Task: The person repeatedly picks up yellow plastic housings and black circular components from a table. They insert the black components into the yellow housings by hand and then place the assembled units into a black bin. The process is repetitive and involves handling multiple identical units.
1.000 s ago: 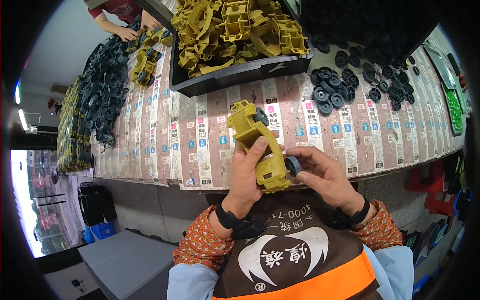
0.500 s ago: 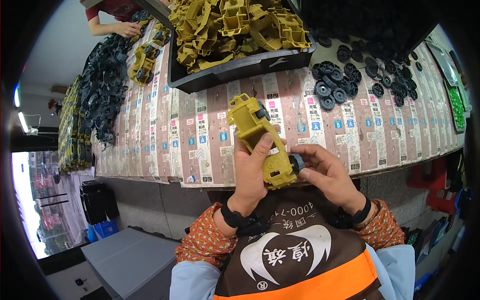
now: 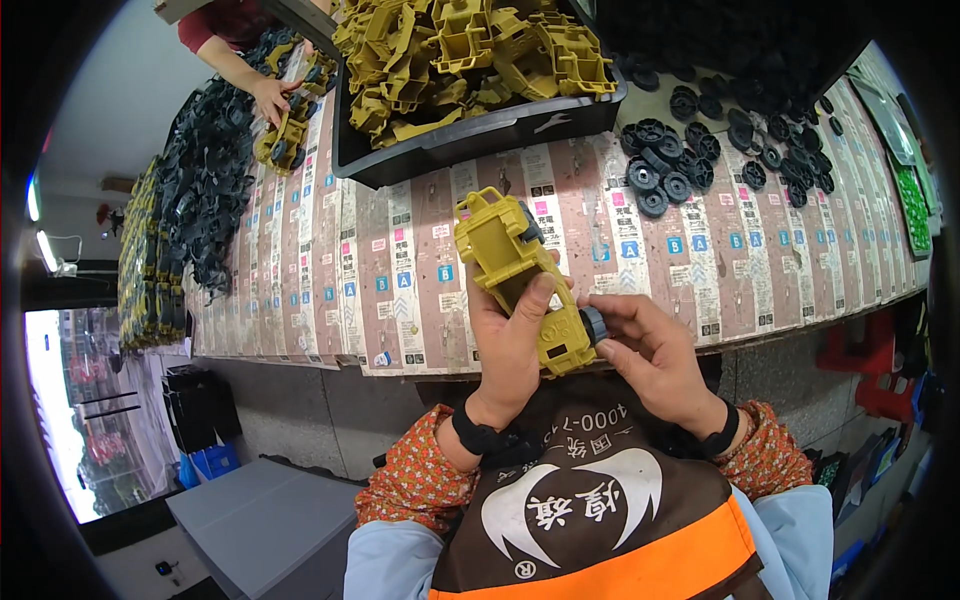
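Note:
My left hand (image 3: 510, 350) is wrapped round a yellow plastic toy truck body (image 3: 497, 240), its thumb lying across the middle. The body is tilted, its open bed pointing up and away from me. One dark wheel (image 3: 530, 222) sits on its right side near the far end. Between the fingertips of my right hand (image 3: 655, 355) is a dark grey toy wheel (image 3: 594, 325), pressed against the right side of the body's near end. Whether an axle joins them cannot be made out.
A black crate (image 3: 480, 145) heaped with yellow truck bodies (image 3: 465, 35) stands behind my hands. Loose black wheels (image 3: 665, 160) lie to its right. Dark plastic parts (image 3: 210, 170) are piled at left, beside stacked yellow-and-black pieces (image 3: 148, 260). A co-worker's hand (image 3: 270, 98) touches a yellow truck body (image 3: 284, 140).
My right hand has brought the wheel closer against the truck body, which has shifted and turned slightly. At far left the co-worker's hand has moved nearer, onto a yellow body.

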Demonstrator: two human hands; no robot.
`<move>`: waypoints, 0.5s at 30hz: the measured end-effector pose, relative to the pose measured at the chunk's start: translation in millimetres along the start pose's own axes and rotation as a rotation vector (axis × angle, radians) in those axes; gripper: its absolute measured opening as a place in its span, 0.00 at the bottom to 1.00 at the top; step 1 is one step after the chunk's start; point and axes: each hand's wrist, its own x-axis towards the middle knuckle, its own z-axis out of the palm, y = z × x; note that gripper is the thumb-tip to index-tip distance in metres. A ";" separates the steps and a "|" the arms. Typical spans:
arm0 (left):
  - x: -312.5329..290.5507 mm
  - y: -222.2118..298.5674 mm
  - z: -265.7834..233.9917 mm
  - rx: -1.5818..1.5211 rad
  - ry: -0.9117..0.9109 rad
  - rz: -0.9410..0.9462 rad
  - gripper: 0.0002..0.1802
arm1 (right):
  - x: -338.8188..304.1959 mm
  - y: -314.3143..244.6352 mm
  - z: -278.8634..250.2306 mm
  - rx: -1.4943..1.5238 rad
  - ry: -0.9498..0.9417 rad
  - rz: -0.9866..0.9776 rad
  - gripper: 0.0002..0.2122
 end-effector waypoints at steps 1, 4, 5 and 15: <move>0.0 -0.9 -0.3 -0.013 -0.002 -0.004 0.27 | -1.8 -1.2 -0.1 -0.110 -0.028 -0.050 0.25; 0.2 -8.5 1.7 0.071 0.041 0.171 0.22 | -4.4 -1.0 -3.9 -0.174 -0.139 -0.073 0.33; 0.2 -11.3 0.9 0.077 0.052 0.197 0.22 | -4.3 2.1 -2.2 -0.105 -0.159 -0.077 0.35; 6.4 -18.0 1.0 0.049 0.078 0.109 0.21 | 1.9 -6.1 -5.8 0.292 -0.232 0.045 0.37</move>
